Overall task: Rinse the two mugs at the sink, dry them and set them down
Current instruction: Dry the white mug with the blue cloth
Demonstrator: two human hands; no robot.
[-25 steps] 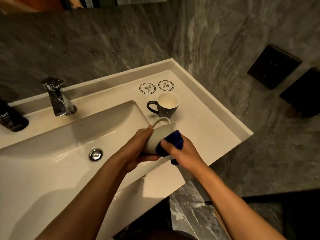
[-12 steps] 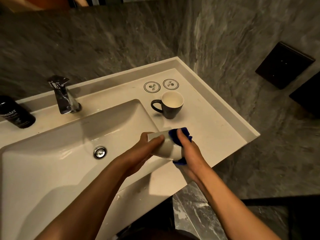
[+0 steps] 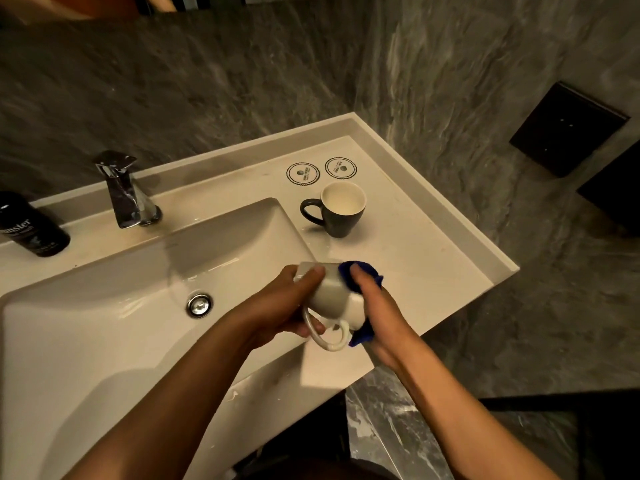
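Sink counter [image 3: 398,237], "nster"-labelled black bottle [image 3: 29,225]

The black bottle [image 3: 29,225] at the left is cut by the picture's edge, its label readable only as "nster". The print on the two round coasters [image 3: 303,173] is too small to read. Most of the blue cloth [image 3: 360,271] lies hidden behind the white mug [image 3: 334,299] and under the right hand [image 3: 381,317] (only two corners show). The mug's mouth cannot be seen. A dark wall panel [image 3: 613,192] runs off the right edge
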